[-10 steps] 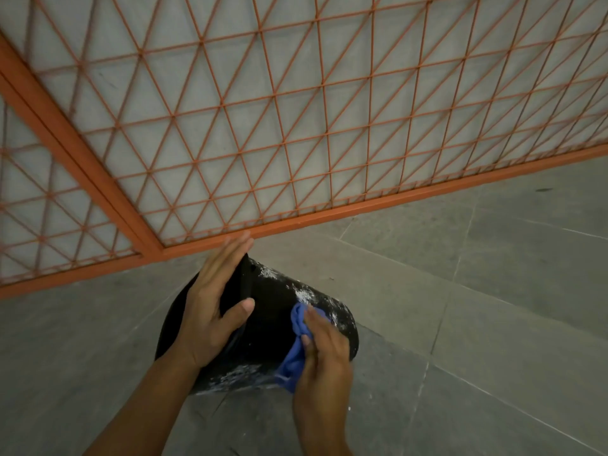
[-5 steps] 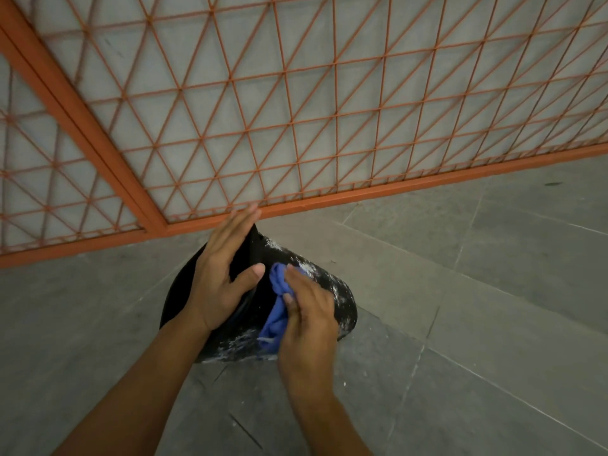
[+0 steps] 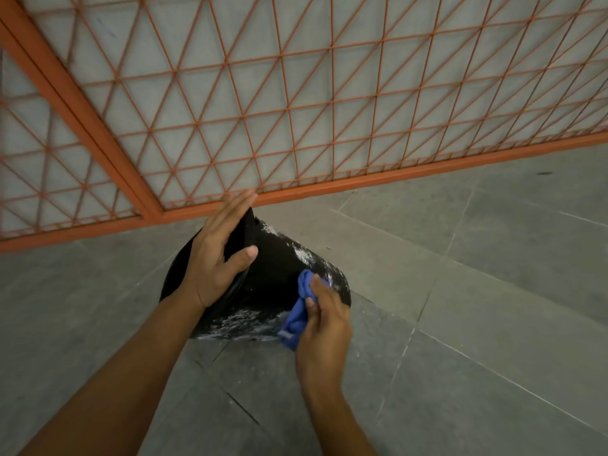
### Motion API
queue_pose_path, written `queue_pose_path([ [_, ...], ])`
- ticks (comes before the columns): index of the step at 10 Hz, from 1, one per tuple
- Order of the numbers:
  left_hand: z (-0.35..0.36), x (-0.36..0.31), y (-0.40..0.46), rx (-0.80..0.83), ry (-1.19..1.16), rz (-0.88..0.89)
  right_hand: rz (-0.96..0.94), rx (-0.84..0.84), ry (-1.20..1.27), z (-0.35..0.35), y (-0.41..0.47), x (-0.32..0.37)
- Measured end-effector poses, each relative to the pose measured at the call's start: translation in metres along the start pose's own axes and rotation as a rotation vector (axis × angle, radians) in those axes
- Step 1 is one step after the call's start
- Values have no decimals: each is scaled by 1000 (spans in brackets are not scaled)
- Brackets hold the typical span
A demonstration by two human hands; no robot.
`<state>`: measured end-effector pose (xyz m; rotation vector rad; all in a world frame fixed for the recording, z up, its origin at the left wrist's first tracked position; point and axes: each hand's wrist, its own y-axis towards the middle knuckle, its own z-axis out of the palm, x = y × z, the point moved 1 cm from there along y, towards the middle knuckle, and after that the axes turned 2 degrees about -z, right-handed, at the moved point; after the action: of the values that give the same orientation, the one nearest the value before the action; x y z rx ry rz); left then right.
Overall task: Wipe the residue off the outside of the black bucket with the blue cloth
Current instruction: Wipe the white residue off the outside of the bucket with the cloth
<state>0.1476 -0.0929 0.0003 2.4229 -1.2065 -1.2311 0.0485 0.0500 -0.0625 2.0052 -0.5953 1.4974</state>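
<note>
A black bucket [image 3: 273,274] lies tipped on its side on the grey floor, its outer wall streaked with white residue along the top right and the bottom edge. My left hand [image 3: 217,258] lies over the bucket's rim with straight fingers and the thumb pressed on the outer wall. My right hand [image 3: 324,320] grips a bunched blue cloth [image 3: 301,307] and presses it against the bucket's lower right side. Part of the cloth is hidden under my fingers.
An orange metal mesh fence [image 3: 296,110] with a thick bottom rail runs just behind the bucket. Grey floor tiles [image 3: 477,274] spread to the right and toward me.
My right hand with the blue cloth has slid from the bucket's middle toward its lower right end. My left hand has kept its place on the rim.
</note>
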Motion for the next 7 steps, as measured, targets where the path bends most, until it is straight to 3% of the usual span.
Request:
queue_pose_path([
  [1,0,4,0,-21,-5,-13,-84,27,27,7,1,10],
  [3,1,3,2,-13,-10,-14,82,6,-56,-7,21,-11],
  [4,0,6,-1,-25,-6,-20,-31,8,-25,1,5,9],
  [5,-5,9,-6,-73,-31,-56,-4,30,-58,2,23,-3],
  [7,-3,4,-6,-20,-38,-14,171,-88,-138,-1,23,-23],
])
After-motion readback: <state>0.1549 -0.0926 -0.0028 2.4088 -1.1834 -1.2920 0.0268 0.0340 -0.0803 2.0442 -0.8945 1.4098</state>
